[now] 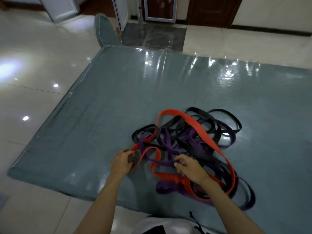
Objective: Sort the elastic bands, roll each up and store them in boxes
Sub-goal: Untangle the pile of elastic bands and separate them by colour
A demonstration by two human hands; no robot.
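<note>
One tangled heap of bands (190, 146) in three colours, red, purple and black, lies on the grey-blue mat (104, 102); counts per colour cannot be told. The left hand (120, 162) has its grip around a red band (192, 124), the right hand (190, 165) pinches a purple band (166, 163).

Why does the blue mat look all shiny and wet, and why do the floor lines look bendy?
In the head view, the mat has a glossy cover; lights glare off it at the far edge, and off the floor tiles too. The wide-angle lens bends straight lines. The room is dim, so the bands look dark.
</note>
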